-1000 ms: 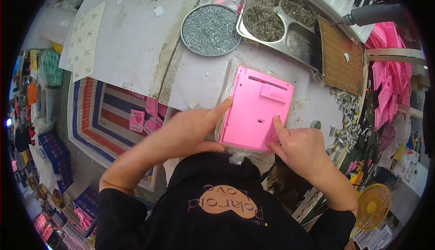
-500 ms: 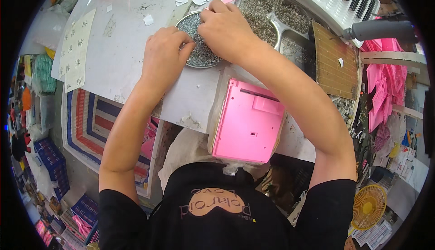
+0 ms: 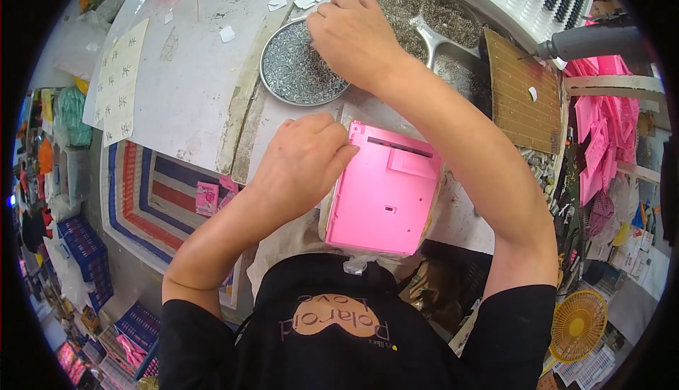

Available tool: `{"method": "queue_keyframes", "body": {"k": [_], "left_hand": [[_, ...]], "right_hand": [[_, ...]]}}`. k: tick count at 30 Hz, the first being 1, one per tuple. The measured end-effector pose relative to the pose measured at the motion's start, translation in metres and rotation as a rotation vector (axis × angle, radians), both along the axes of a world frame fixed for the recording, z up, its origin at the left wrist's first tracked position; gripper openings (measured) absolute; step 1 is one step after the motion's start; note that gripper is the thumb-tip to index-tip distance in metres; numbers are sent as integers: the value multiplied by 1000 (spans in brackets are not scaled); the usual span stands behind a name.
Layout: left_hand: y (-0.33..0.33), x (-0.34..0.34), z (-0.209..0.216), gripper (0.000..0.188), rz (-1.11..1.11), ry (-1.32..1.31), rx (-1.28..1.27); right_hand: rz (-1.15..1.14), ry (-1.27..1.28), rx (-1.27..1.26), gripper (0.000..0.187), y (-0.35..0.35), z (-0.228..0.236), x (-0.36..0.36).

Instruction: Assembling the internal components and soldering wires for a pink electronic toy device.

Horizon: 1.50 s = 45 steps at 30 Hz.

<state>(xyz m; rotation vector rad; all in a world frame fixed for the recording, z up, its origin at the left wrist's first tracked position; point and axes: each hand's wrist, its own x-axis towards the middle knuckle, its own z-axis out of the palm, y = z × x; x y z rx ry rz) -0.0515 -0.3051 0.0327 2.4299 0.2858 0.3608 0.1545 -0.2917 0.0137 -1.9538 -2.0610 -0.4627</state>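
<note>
In front of me a pink plastic panel (image 3: 382, 206), rectangular with a raised block and small holes, lies on a clear-wrapped support. My left hand (image 3: 304, 160) is at its upper left corner, thumb and fingers pressed together; whatever they pinch is hidden. Beyond it stands a round metal bowl (image 3: 293, 65) full of small silver screws. My right hand (image 3: 357, 36) reaches over the bowl's right side with curled fingers, their tips hidden behind the hand. It too is closed, and I cannot see what it holds.
Right of the bowl, a divided metal tray (image 3: 424, 33) holds heaps of small metal parts. A brown board (image 3: 523, 93), a power screwdriver (image 3: 598, 40) and a white rack (image 3: 488, 8) stand farther right. White scraps (image 3: 304, 1) lie at the back, a marked paper sheet (image 3: 120, 82) at left.
My left hand has left the bowl and come down toward me to the pink panel's upper left corner. My right hand has stayed over the bowl's right side.
</note>
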Motion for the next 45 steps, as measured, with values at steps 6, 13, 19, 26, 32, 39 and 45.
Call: {"method": "queue_keyframes", "body": {"k": [6, 13, 19, 26, 32, 39, 45], "left_hand": [[0, 10, 12, 16, -118, 76, 262], [4, 19, 18, 18, -203, 122, 245], [6, 14, 10, 21, -118, 149, 58], [47, 27, 4, 24, 106, 50, 73], [87, 32, -17, 18, 222, 56, 493], [89, 35, -16, 20, 272, 144, 245], [95, 25, -28, 23, 321, 42, 406]], "right_hand": [[-2, 839, -84, 9, -44, 51, 1], [-235, 1477, -86, 21, -183, 60, 22], [-393, 1378, -101, 13, -220, 24, 12], [-440, 1514, -383, 20, -207, 26, 26], [-345, 1015, -208, 22, -178, 57, 39], [5, -113, -109, 13, -22, 10, 4], [-82, 4, -290, 18, 12, 24, 1]]}}
